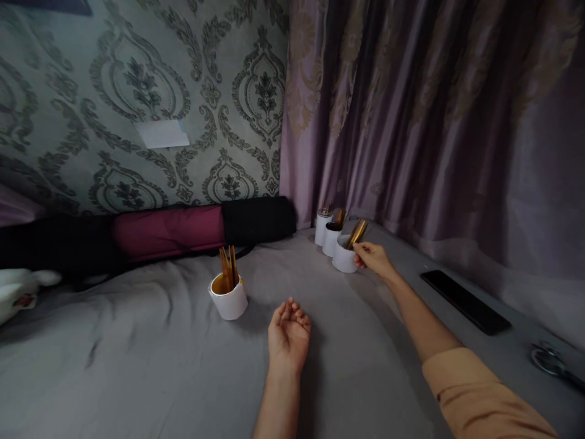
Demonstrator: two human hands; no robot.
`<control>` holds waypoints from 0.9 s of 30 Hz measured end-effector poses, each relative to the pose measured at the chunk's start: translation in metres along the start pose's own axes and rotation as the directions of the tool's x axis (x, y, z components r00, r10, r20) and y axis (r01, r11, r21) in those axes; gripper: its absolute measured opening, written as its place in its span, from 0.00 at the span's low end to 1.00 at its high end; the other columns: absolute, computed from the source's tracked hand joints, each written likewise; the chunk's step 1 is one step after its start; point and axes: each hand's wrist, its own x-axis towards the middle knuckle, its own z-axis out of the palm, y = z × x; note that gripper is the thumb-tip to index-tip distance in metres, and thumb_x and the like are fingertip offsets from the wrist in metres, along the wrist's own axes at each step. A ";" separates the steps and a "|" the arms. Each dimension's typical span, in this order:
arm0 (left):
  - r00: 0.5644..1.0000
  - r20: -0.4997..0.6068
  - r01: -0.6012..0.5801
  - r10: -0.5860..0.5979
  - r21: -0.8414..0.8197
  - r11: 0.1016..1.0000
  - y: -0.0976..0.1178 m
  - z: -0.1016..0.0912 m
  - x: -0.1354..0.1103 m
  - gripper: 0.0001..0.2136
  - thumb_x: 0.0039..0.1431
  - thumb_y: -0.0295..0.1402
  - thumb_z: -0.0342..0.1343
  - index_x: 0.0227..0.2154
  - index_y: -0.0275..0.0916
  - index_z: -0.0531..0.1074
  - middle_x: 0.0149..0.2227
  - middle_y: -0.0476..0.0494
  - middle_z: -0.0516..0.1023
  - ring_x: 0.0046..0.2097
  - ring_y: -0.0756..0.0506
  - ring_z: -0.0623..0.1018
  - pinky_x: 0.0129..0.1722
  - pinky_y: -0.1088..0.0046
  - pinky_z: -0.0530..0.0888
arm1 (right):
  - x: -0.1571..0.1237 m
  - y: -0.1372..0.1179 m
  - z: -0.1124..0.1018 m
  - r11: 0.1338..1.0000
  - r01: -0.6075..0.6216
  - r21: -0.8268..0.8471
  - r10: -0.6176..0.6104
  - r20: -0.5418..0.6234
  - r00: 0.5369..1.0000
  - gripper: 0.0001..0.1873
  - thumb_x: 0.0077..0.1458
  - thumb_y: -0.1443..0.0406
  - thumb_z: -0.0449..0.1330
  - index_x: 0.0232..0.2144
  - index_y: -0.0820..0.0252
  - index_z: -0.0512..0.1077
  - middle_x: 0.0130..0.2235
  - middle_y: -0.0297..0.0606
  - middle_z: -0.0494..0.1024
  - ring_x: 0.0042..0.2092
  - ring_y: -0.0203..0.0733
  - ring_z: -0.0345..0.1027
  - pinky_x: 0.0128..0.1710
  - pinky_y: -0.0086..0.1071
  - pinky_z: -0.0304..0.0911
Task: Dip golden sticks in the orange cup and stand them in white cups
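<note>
My right hand (372, 257) reaches far forward and grips the nearest of three white cups (343, 258) by its side; gold sticks (356, 234) lean out of that cup. Two more white cups (329, 238) with sticks stand right behind it, by the curtain. My left hand (289, 333) rests on the grey sheet (150, 360), palm up, fingers loosely curled with nothing in them. Just left of that hand stands a tilted white cup (229, 296) with a gold inside and several gold sticks (228, 266).
A black and maroon rolled bolster (169, 231) lies along the patterned wall. Purple curtains (434, 122) hang at the right. A black phone (465, 301) lies on the sheet at right, a metal object (551, 360) at the right edge, a white item (18, 289) far left.
</note>
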 end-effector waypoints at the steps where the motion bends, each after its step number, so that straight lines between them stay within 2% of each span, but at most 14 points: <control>1: 1.000 -0.001 0.001 -0.001 -0.004 1.000 0.000 0.000 0.000 0.04 0.49 0.26 0.49 0.28 0.32 0.67 0.25 0.47 0.65 0.24 0.55 0.66 0.22 0.79 0.64 | 0.000 0.000 0.000 1.000 -0.002 0.004 0.002 -0.003 1.000 0.14 0.47 0.56 0.55 0.25 0.62 0.67 0.17 0.32 0.69 0.17 0.31 0.63 0.14 0.23 0.56; 14: 1.000 0.000 -0.011 0.011 0.006 1.000 0.000 0.000 0.000 0.04 0.50 0.26 0.49 0.28 0.32 0.67 0.25 0.47 0.65 0.24 0.55 0.66 0.22 0.80 0.64 | -0.001 0.002 0.001 0.999 -0.014 0.049 0.015 -0.006 1.000 0.16 0.45 0.53 0.55 0.23 0.61 0.65 0.16 0.30 0.68 0.16 0.31 0.62 0.14 0.23 0.55; 27: 1.000 -0.006 -0.018 0.018 0.018 1.000 0.001 0.001 -0.001 0.04 0.50 0.26 0.49 0.26 0.33 0.67 0.24 0.47 0.65 0.24 0.55 0.65 0.22 0.80 0.64 | -0.001 0.002 0.004 0.999 -0.031 0.012 0.032 -0.092 0.995 0.17 0.45 0.53 0.55 0.25 0.62 0.69 0.15 0.31 0.68 0.14 0.30 0.60 0.12 0.22 0.53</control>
